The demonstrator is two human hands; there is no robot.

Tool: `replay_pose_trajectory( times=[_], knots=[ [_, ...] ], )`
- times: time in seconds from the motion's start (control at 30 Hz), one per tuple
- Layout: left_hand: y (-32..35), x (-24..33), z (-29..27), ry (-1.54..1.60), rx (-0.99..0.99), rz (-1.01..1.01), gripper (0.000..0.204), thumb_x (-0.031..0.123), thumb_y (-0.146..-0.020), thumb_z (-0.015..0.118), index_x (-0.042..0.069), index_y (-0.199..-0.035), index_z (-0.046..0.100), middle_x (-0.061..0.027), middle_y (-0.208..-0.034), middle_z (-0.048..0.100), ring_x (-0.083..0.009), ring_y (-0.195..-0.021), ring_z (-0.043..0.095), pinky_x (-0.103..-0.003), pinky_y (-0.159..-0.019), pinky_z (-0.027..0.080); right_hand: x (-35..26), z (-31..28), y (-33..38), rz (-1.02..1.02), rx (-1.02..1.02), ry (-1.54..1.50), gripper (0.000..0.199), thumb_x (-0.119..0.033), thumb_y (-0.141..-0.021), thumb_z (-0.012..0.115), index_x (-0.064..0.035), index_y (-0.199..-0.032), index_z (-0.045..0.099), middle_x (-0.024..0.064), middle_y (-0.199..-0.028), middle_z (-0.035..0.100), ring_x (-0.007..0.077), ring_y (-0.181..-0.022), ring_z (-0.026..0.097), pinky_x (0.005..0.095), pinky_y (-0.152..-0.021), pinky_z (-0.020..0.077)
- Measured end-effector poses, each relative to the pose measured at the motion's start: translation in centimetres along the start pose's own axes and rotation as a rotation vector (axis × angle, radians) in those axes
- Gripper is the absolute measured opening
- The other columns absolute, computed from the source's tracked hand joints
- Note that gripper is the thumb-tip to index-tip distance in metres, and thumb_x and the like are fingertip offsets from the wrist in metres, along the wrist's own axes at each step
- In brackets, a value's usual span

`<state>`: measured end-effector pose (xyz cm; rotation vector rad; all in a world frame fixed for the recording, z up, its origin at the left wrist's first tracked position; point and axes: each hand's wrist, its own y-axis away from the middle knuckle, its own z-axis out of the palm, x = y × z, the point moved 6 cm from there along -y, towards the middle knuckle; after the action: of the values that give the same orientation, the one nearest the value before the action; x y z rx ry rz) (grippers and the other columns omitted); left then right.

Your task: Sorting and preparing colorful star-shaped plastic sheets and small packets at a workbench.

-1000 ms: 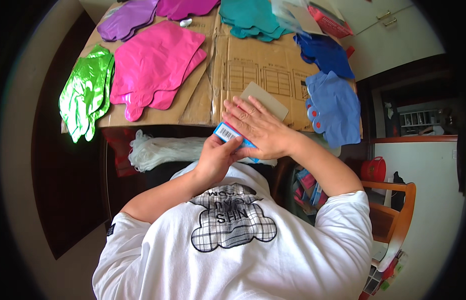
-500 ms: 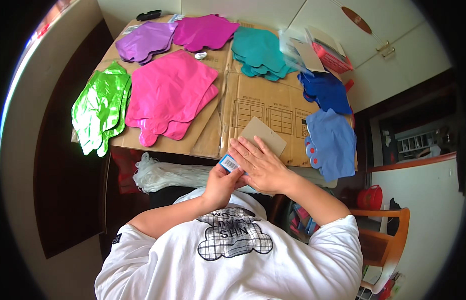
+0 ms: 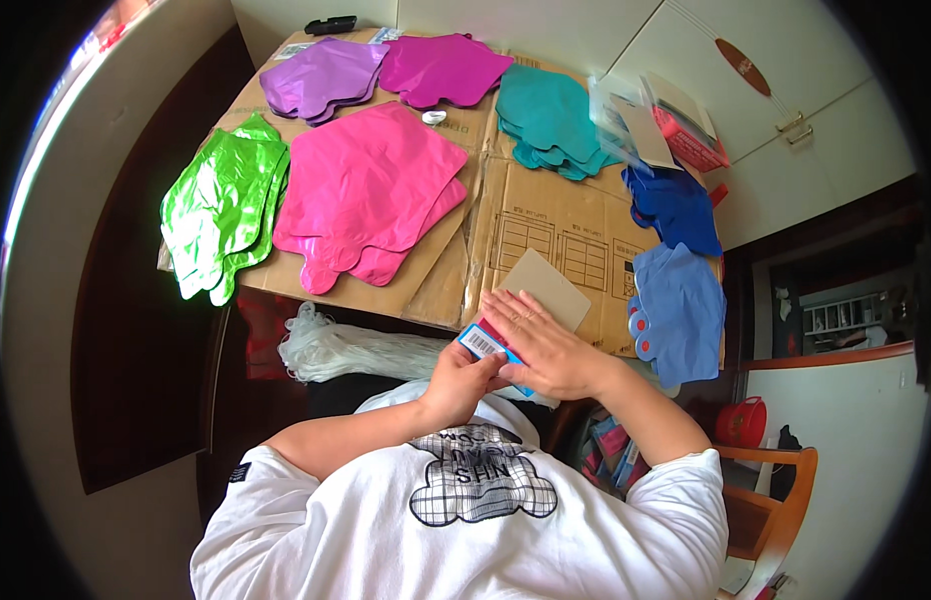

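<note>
My left hand [image 3: 460,380] pinches a small flat blue-and-pink packet [image 3: 483,343] with a white barcode label, its thumb on the near edge. Across the packet lies my right hand [image 3: 542,352], fingers straight and close together, covering much of it. Just beyond those fingers, a beige card [image 3: 554,285] rests at an angle on the cardboard sheet [image 3: 516,190] over the table. What lies under my right palm is hidden.
Stacks of flat foil balloons line the cardboard: green [image 3: 221,205], pink [image 3: 376,185], lilac [image 3: 321,78], magenta [image 3: 446,68], teal [image 3: 551,115], dark blue [image 3: 676,208] and light blue [image 3: 681,310]. A pink basket [image 3: 698,145] stands at the back right. White strands [image 3: 356,350] hang below the table's near edge.
The whole scene sits slightly further right as the view turned. More of the packet shows between my hands, including a pink part; my right hand still lies flat over it.
</note>
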<state>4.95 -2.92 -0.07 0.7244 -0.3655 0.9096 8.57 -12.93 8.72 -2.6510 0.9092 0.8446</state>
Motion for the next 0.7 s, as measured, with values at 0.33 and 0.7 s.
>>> replay_pose_trajectory(
  times=[0.33,0.7],
  knots=[
    [1.5,1.1,-2.1,0.058,-0.03,0.016,0.033,0.003,-0.094,0.055,0.004,-0.127,0.049,-0.0097,-0.117,0.063,-0.0231,-0.103,0.065,-0.04,-0.091,0.054,9.5,-13.2,-19.0,0.075,0.474,0.152,0.019,-0.017,-0.083,0.064,-0.0062,-0.097,0.071,0.0134,-0.092,0.068,0.0287,-0.084,0.066,0.0375,-0.077,0.0528],
    [1.1,1.0,-3.5,0.009,-0.062,0.003,0.033,0.001,-0.095,0.054,0.003,-0.127,0.048,-0.0103,-0.118,0.062,-0.0229,-0.106,0.064,-0.04,-0.091,0.055,15.2,-11.8,-24.2,0.113,0.57,0.422,0.016,-0.015,-0.084,0.055,-0.0103,-0.087,0.07,0.0109,-0.091,0.07,0.0302,-0.082,0.067,0.0411,-0.073,0.0545]
  ],
)
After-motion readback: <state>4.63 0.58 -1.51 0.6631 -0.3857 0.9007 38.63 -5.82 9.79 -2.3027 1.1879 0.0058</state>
